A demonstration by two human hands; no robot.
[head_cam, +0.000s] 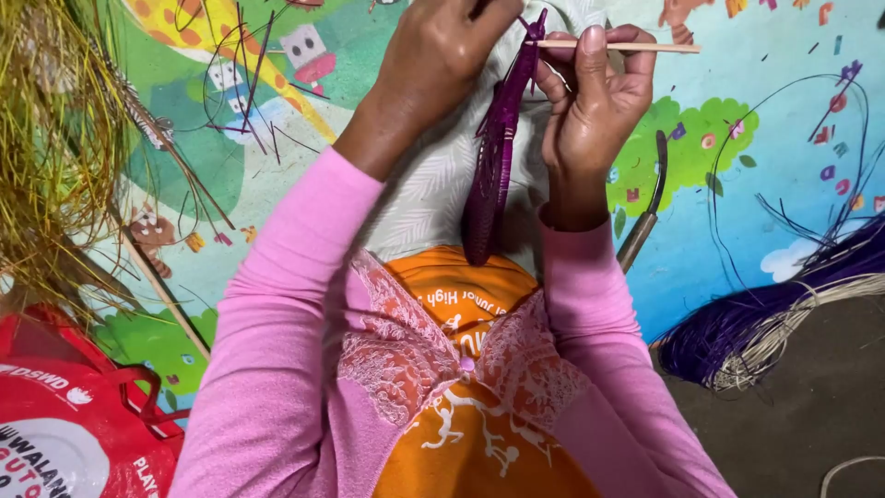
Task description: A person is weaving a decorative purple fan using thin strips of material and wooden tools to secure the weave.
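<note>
A bright cartoon-printed play mat (pixel 774 138) is covering most of the floor, showing green trees, blue sky and small scattered shapes; at the lower right it is giving way to bare dark ground (pixel 811 406). A bundle of yellow-green straw fibres (pixel 51 138) is spreading over the mat at the left, and a red printed bag (pixel 64 433) is lying in the bottom left corner. At the right, a sheaf of purple and pale weaving strips (pixel 765 323) is fanning out across the mat's edge, with loose purple strands curling above it. A dark curved tool with a pale handle (pixel 650 203) is lying on the mat just beside the right wrist.

The person, in pink sleeves over an orange shirt, is holding a narrow purple woven piece (pixel 493 175) between both hands over a pale leaf-printed cloth (pixel 433 184) on the lap. Its long axis is running nearly up and down the view, slightly tilted, the lower rounded end pointing toward the chest and the upper end rising to the fingers.

The left hand (pixel 433 55) is closing around the top of the piece, though its fingertips are running out of view. The right hand (pixel 590 101) is pinching a thin wooden stick (pixel 627 45), which is lying crosswise and touching the piece's upper end.
</note>
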